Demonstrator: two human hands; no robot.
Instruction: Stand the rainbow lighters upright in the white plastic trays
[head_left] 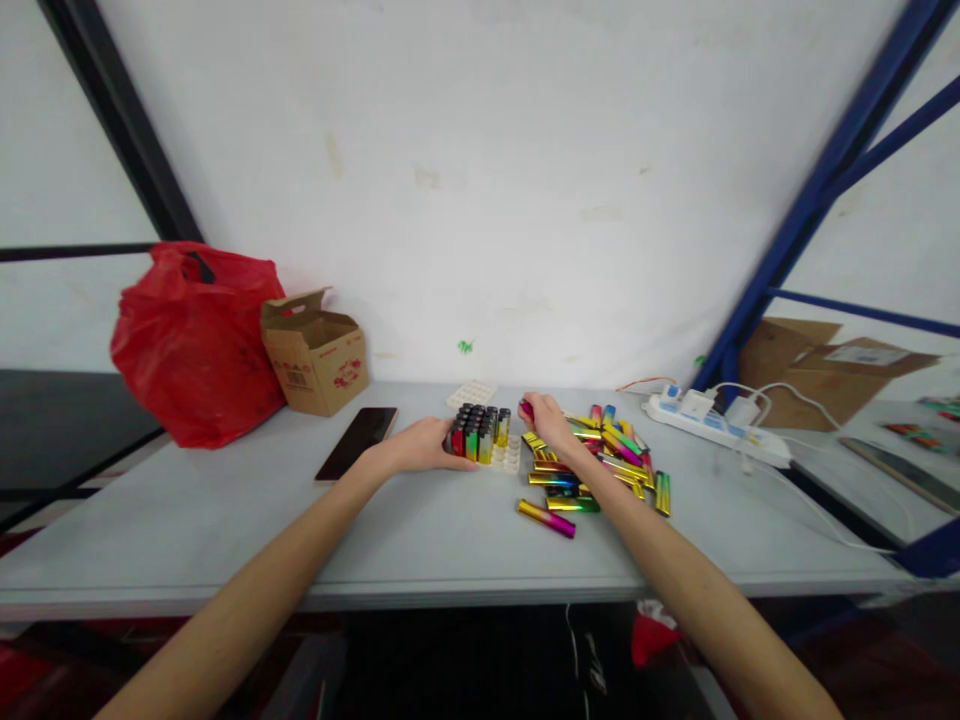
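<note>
Slim, shiny lighters (pixel 471 443) with black tops stand upright in rows in a pale plastic holder (pixel 512 455). My left hand (pixel 429 445) is closed around the left end of this group, thumb along the near side. Holes show at the holder's right end. My right hand (pixel 547 420) pinches one lighter (pixel 527 408), purple-red at its visible end, just right of the holder; the fingers hide most of it. Beside and partly under my right forearm lies a loose pile of metallic lighters (pixel 626 448) in gold, green, purple and blue. One gold-and-purple lighter (pixel 547 519) lies apart in front.
A second pale holder (pixel 472 393) lies near the wall. To the left are a dark phone (pixel 358 443), an open cardboard box (pixel 319 358) and a red plastic bag (pixel 199 345). A white power strip (pixel 716 430) with cables and another carton (pixel 817 375) are on the right.
</note>
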